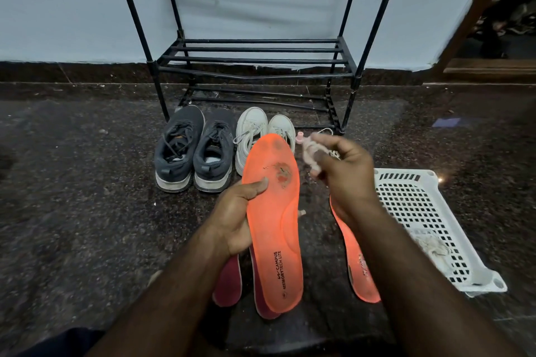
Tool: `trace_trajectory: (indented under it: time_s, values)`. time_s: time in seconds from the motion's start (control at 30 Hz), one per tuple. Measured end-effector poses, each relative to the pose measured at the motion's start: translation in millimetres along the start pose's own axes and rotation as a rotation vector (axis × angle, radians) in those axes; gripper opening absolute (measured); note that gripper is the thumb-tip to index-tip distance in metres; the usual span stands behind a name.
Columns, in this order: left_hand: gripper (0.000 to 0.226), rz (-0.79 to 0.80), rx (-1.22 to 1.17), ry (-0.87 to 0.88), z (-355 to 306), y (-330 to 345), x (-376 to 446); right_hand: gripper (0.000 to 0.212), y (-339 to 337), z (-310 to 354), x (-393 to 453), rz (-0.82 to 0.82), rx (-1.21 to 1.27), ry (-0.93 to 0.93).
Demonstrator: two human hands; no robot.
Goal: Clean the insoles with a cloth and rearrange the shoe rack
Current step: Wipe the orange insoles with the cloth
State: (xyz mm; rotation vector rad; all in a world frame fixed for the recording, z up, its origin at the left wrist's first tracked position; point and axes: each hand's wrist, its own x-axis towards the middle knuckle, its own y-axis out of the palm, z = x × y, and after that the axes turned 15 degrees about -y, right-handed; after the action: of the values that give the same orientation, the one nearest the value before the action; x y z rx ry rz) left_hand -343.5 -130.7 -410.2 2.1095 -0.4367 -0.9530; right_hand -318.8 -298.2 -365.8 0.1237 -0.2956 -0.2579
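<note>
My left hand (235,219) grips an orange insole (274,220) by its left edge, thumb on top, holding it above the floor with its stained toe end pointing away. My right hand (339,174) holds a small whitish cloth (311,152) just right of the insole's toe, apart from it. A second orange insole (358,264) lies on the floor under my right forearm. Two dark pink insoles (229,284) lie beneath the held one. The black shoe rack (252,49) stands against the wall with bare shelves.
A grey pair of sneakers (194,151) and a white pair (255,133) stand on the dark stone floor before the rack. A white perforated plastic basket (420,211) lies at right with a cloth in it. A doorway opens at far right.
</note>
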Motion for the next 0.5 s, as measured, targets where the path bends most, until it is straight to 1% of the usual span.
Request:
trace_trajectory:
  time_s: [0.07, 0.13, 0.2, 0.23, 0.27, 0.3, 0.37, 0.43, 0.5]
  values:
    - [0.05, 0.025, -0.024, -0.007, -1.1, -0.2, -0.9, 0.017, -7.6, 13.2, 8.7, -0.055, 0.158, 0.055]
    - [0.051, 0.036, -0.036, -0.008, -1.4, 0.0, -1.3, 0.016, -12.5, 24.5, 12.3, -0.028, 0.264, 0.101]
    - [0.052, 0.031, -0.033, -0.005, -1.3, 0.3, -1.9, 0.027, -15.6, 26.5, 12.3, 0.054, 0.28, 0.141]
    - [0.052, 0.029, -0.032, -0.004, -1.2, 0.1, -2.0, 0.035, -15.8, 25.3, 11.8, 0.091, 0.231, 0.149]
    - [0.053, 0.028, -0.034, -0.001, -1.1, -1.4, -0.8, 0.041, -15.9, 22.3, 11.5, 0.124, 0.137, 0.131]
    - [0.053, 0.026, -0.037, -0.001, -0.9, -2.0, 0.0, 0.042, -15.0, 18.2, 10.8, 0.158, 0.004, 0.084]
    - [0.054, 0.0, -0.026, -0.003, 0.3, -2.6, 2.5, 0.033, -8.2, 12.6, 4.8, 0.259, -0.27, -0.071]
    - [0.053, -0.038, 0.022, -0.009, 3.2, -0.2, 5.5, 0.021, 3.2, 4.4, -7.3, 0.395, -0.529, -0.279]
    - [0.046, -0.057, 0.076, -0.025, 7.5, 2.8, 6.0, 0.016, 15.5, -6.8, -19.6, 0.492, -0.757, -0.54]
